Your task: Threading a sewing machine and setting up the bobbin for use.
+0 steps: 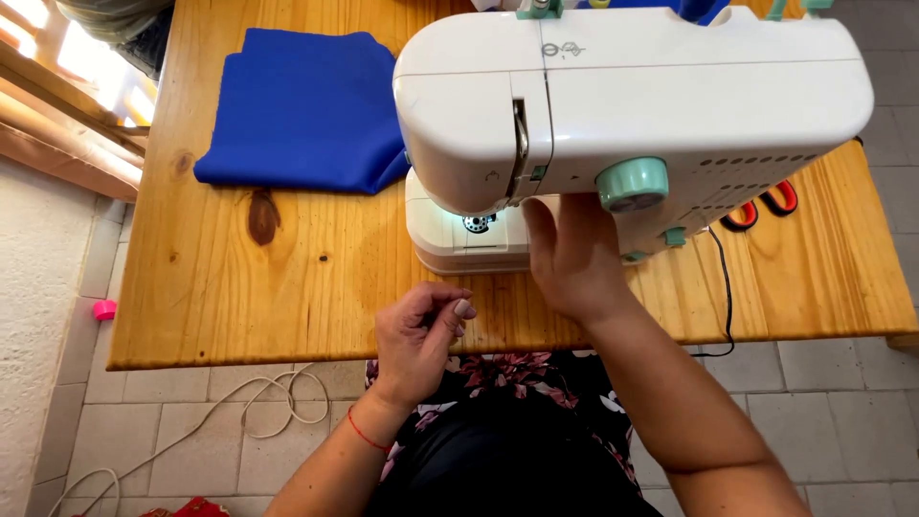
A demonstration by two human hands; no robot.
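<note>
The right hand (571,258) is laid flat, fingers together, under the sewing machine (613,115) on the worktop (287,287). The left hand (416,340) is pinched, perhaps on thread. Blue cloth (306,110) is folded behind.

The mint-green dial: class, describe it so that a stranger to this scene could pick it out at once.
Start at the white sewing machine on the wooden table. On its front face, just above the right hand, sits the mint-green dial. It is round and the largest green part there, far bigger than the small green knob below it.
</note>
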